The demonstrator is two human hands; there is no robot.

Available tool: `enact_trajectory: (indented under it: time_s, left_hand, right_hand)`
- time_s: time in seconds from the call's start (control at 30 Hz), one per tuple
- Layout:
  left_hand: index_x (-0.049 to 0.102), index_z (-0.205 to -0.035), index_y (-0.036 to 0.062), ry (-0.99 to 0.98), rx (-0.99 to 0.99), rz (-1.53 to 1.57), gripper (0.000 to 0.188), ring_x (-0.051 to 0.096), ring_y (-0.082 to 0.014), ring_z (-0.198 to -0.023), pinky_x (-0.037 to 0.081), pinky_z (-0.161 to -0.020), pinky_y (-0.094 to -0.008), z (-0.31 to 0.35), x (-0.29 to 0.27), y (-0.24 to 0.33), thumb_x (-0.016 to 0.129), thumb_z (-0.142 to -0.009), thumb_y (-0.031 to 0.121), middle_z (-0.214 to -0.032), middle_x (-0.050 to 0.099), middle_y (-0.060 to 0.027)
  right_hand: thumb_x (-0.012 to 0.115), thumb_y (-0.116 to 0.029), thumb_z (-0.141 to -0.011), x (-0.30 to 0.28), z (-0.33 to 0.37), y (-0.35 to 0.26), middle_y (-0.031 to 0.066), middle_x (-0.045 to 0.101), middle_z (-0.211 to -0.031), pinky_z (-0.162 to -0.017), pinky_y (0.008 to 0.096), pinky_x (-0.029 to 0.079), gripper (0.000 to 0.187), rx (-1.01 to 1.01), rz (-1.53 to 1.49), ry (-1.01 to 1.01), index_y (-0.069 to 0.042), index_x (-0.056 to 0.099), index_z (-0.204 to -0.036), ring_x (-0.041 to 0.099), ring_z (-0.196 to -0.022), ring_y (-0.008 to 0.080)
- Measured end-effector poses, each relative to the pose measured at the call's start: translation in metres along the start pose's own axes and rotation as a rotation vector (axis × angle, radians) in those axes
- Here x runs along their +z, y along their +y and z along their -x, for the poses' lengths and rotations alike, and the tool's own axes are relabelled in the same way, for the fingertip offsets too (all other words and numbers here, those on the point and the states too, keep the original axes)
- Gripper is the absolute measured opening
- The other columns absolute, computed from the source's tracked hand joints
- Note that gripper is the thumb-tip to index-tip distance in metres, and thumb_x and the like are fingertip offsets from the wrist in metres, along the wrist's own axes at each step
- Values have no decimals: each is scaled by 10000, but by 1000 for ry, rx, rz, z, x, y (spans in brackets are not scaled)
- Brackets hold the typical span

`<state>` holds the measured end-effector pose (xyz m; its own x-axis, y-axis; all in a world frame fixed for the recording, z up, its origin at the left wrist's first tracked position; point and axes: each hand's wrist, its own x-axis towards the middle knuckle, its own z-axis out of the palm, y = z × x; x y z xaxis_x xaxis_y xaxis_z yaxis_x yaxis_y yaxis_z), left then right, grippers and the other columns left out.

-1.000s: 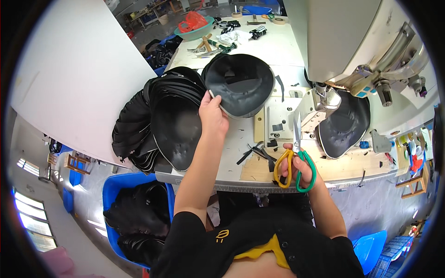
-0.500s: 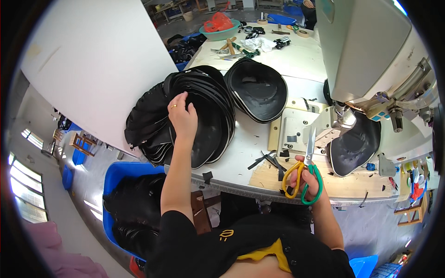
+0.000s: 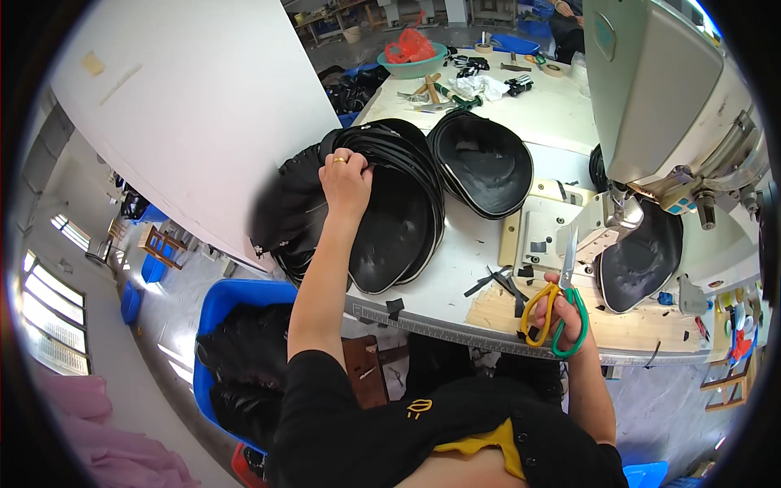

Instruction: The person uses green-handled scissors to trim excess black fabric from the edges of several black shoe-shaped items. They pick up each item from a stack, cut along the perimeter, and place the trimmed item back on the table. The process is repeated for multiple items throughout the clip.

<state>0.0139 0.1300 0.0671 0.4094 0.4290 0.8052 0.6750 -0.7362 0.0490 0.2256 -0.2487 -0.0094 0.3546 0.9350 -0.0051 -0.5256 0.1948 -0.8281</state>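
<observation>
My left hand [image 3: 348, 185], with a ring on one finger, is closed on the upper left rim of a curved black leather-like panel [image 3: 394, 232]. That panel is the front one of a thick nested stack leaning on the table; the fingertips are hidden behind its edge. In my right hand [image 3: 569, 320] is a pair of scissors [image 3: 569, 270] with one yellow and one green handle, blades pointing up. Right of the stack sits a second nest of black panels [image 3: 482, 163] with pale rims. Another black panel [image 3: 639, 264] lies beneath the sewing machine [image 3: 651, 98].
Black scraps [image 3: 504, 281] lie on the wooden board [image 3: 488, 313] at the table's front edge. Below left stands a blue bin [image 3: 207, 325] holding black pieces. Hammers [image 3: 432, 88], tape rolls and a green basin [image 3: 431, 61] with a red bag occupy the far table.
My left hand's fingers have gone from stretched out over the stack to curled around a panel's rim. The right hand keeps the scissors. The whole view has shifted slightly.
</observation>
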Motion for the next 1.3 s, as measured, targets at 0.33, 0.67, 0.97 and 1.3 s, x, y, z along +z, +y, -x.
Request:
enact_trajectory:
  time_s: [0.33, 0.67, 0.97, 1.3]
  left_hand:
    - [549, -924, 22, -218, 285, 518, 205, 606, -311, -832, 481, -701, -368, -22, -131, 93, 557, -724, -21, -885, 641, -112]
    - [474, -1140, 14, -1060, -547, 1703, 275, 602, -109, -864, 490, -750, -254, 37, -119, 125, 519, -870, 44, -984, 605, -50]
    - [417, -1245, -8, -1062, -1087, 1930, 412, 648, -213, -741, 560, -579, -329, 84, -59, 142, 501, -842, 26, -982, 609, -146]
    - [373, -1286, 0, -1124, -1089, 2069, 457, 642, -237, -683, 542, -533, -313, 80, -51, 120, 460, -838, 22, -965, 608, -173]
  right_hand:
    - [696, -186, -772, 75, -14, -13, 58, 478, -946, -787, 285, 396, 742, -294, 434, -103, -48, 287, -1375, 476, -880, 146]
    - [586, 98, -678, 109, -42, -33, 75, 515, -846, -644, 285, 448, 613, -336, 708, -6, -109, 457, -1240, 522, -706, 171]
    - [696, -12, -684, 92, -25, -33, 132, 544, -1037, -825, 357, 443, 618, -606, 1092, -286, -106, 458, -1247, 532, -943, 310]
    - [683, 25, -674, 102, -50, -20, 116, 497, -919, -745, 361, 431, 596, -621, 979, -333, -100, 468, -1216, 506, -838, 319]
